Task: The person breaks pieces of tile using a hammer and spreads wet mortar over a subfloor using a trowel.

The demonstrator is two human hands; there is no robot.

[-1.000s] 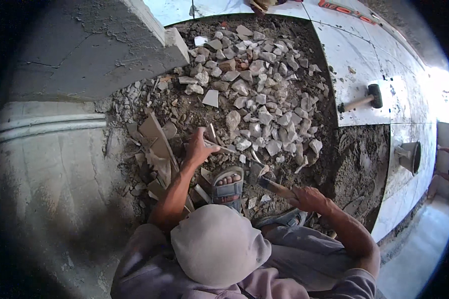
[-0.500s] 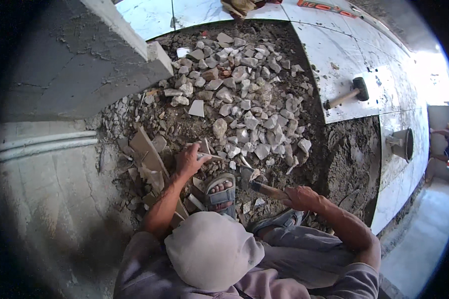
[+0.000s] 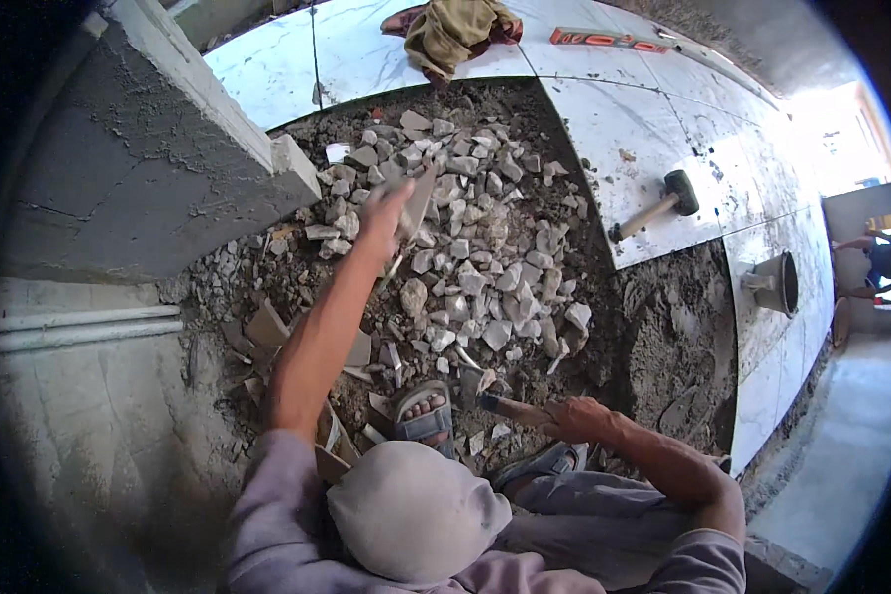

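Note:
My left hand [image 3: 386, 213] reaches out over the far left part of a heap of broken stones [image 3: 475, 257]. It is blurred, with the fingers closed on a flat piece of broken tile [image 3: 419, 200] tilted on edge. Near my feet, my right hand [image 3: 574, 420] is wrapped round the wooden handle [image 3: 523, 411] of a tool. Its metal head [image 3: 480, 382] rests low by the near edge of the stones, beside my sandal [image 3: 428, 424]; its exact kind is unclear. More broken tile pieces [image 3: 267, 327] lie under and beside my left forearm.
A grey plastered wall block [image 3: 158, 158] juts in at left, above two pipes [image 3: 89, 330]. White tiles border the stones, carrying a mallet [image 3: 663, 203], a bucket [image 3: 777, 284], a cloth [image 3: 455, 35] and an orange level [image 3: 604, 40]. Another person [image 3: 876, 262] is at far right.
My left hand has moved forward from beside my foot to above the far stones, carrying a tile piece. My right hand keeps its grip on the tool, nearly still. The view has shifted slightly.

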